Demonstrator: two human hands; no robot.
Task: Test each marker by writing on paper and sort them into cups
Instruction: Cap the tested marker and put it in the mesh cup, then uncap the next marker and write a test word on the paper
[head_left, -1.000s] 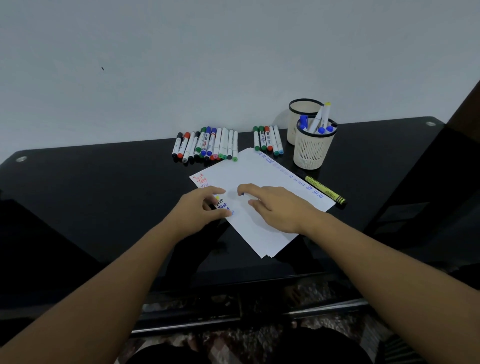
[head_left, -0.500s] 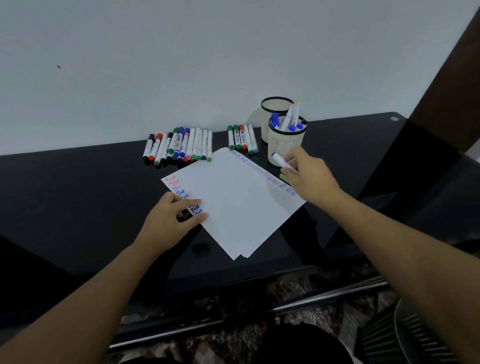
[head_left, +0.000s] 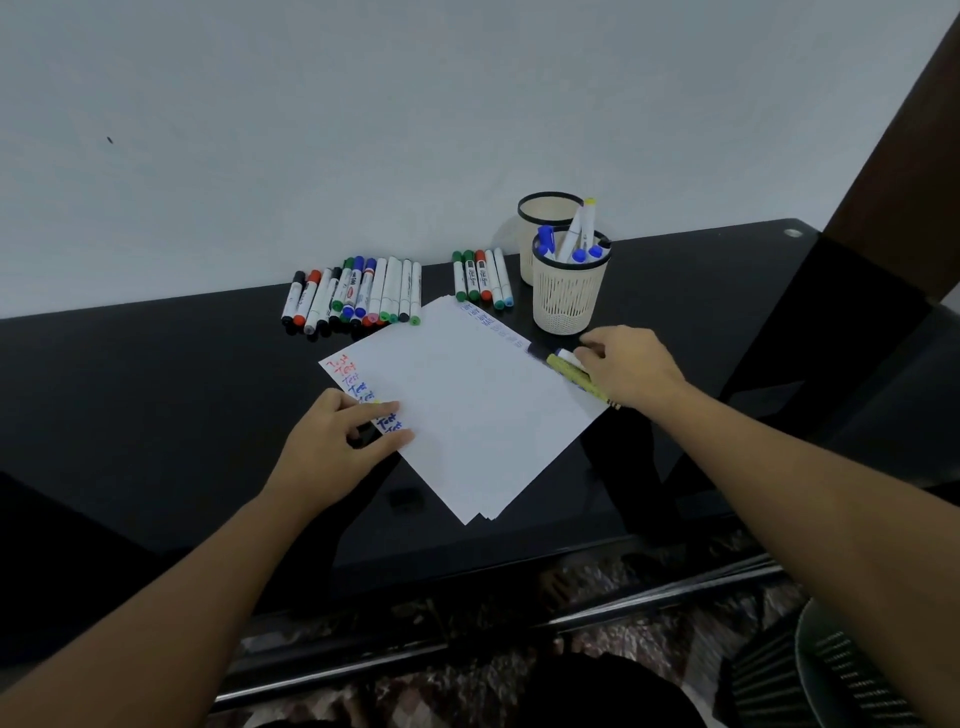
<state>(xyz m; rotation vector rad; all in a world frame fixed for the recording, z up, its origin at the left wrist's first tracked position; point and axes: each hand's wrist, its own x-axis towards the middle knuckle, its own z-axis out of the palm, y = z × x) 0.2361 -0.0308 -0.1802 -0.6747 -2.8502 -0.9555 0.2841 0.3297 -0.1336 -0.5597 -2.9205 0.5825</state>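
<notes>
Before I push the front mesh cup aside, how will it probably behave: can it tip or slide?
The front mesh cup looks light, its wall being openwork, so it would probably slide easily on the glossy black table. The markers standing in it lean and rise above the rim, so a push near the top might tip it. A low push seems safer.

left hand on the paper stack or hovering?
Touching. The head view shows the left hand with thumb and fingers lying flat on the near-left edge of the paper stack, over the handwritten test words, with no gap visible.
</notes>
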